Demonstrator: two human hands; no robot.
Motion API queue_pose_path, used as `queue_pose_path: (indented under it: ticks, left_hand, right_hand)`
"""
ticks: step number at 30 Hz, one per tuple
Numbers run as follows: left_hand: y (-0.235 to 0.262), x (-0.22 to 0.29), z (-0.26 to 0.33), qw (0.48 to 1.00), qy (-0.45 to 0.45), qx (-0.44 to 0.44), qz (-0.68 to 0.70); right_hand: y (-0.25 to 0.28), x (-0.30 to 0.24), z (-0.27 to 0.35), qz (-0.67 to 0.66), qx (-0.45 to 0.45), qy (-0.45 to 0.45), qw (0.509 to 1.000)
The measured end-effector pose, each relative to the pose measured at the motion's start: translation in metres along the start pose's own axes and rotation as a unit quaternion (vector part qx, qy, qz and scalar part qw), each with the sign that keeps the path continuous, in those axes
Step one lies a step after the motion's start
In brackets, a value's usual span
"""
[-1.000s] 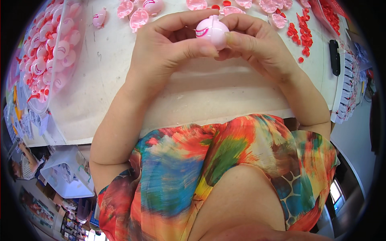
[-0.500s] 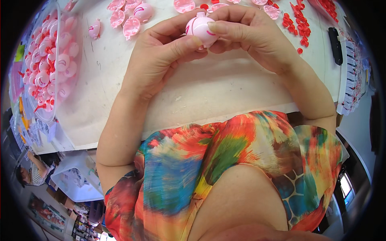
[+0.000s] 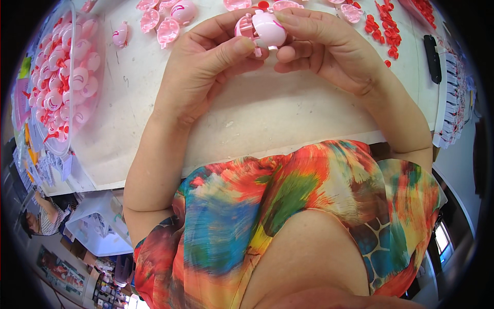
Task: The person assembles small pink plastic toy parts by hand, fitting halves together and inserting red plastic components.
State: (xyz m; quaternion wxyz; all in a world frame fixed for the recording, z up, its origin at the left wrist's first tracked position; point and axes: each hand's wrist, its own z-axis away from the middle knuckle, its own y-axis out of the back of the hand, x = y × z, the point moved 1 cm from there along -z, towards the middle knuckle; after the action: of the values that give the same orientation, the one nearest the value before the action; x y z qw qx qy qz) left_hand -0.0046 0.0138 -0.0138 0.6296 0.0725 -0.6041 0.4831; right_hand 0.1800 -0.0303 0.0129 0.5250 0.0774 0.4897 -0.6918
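Above the far part of the table, my left hand point(image 3: 208, 54) pinches a hollow pink plastic half shell point(image 3: 243, 27) with small tabs, its open inside partly showing. My right hand point(image 3: 329, 44) grips a matching glossy half shell point(image 3: 271, 32) between thumb and fingers, its rounded outside facing up. The two halves sit side by side, close together, with a gap showing between them. Some fingers are hidden behind the shells. More pink half shells point(image 3: 168, 33) lie just beyond my left hand. To their left rests a single pink ball-shaped piece point(image 3: 120, 34).
A clear tub point(image 3: 72, 123) full of pink balls with red parts stands at the left. Small red plastic parts point(image 3: 391, 33) are scattered at the far right. Near the right edge are a black object point(image 3: 432, 59) and a row of white pieces with wires point(image 3: 451, 103). Another person point(image 3: 49, 216) is in the left background.
The pink ball was together in both my hands; now its halves are apart, the right one turned aside so the left one's hollow inside shows. My right hand's lower fingers have shifted slightly rightward.
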Motion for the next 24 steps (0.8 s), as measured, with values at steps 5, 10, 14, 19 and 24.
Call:
queue_pose_path:
  ticks: [5, 10, 14, 19, 24]
  left_hand:
    - [0.002, 0.0, 0.0, 1.0, 0.007, 0.013, 0.006]
    - [0.001, 0.0, -0.001, 1.0, -0.002, 0.003, 0.022]
    - [-0.003, 0.003, 0.0, 1.0, -0.006, 0.002, 0.01]
    - [0.0, 0.002, 0.001, 1.0, 0.012, 0.027, 0.005]
    - [-0.002, 0.003, 0.0, 1.0, 0.003, 0.009, 0.015]
  right_hand:
    - [-0.008, -0.002, 0.003, -0.04, 0.048, -0.016, 0.998]
    - [0.0, 0.002, -0.004, -0.034, 0.034, -0.014, 0.999]
    - [-0.005, 0.0, 0.0, 0.012, 0.036, 0.011, 0.999]
    - [-0.017, -0.008, 0.001, 0.093, 0.075, 0.019, 0.993]
    - [-0.003, -0.004, -0.001, 0.148, 0.022, 0.074, 0.986]
